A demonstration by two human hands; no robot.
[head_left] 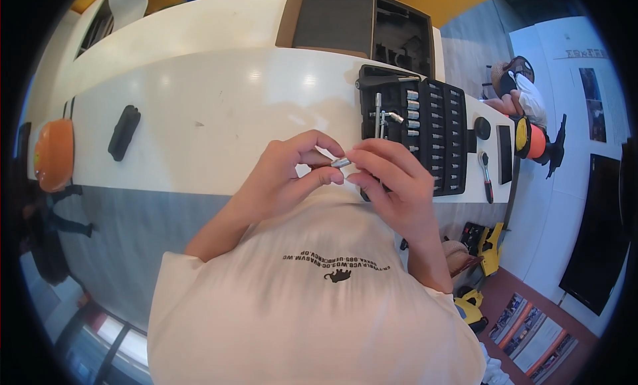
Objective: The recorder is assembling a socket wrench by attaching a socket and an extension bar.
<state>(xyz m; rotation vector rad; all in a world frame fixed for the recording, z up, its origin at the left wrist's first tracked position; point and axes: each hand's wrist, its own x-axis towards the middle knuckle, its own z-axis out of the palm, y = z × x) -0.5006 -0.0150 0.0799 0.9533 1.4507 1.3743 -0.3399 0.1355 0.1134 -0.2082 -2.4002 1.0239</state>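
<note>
Close in front of my body, a small silver metal socket (340, 163) is held between both hands. My left hand (292, 169) pinches it with thumb and forefinger from the left. My right hand (395, 179) has its fingertips closed at the socket's right end; whether a smaller piece sits there too, I cannot tell. Just beyond the right hand lies an open black socket set case (430, 93). One half holds silver sockets and bars, the other rows of small bits. My right hand covers the case's near left corner.
Right of the case are a ratchet (486, 176) with a red and black handle, a round black piece (482, 127) and a dark flat rectangle (505, 152). An open box (332, 49) stands behind. A black case (124, 132) and an orange chair (54, 156) are at left.
</note>
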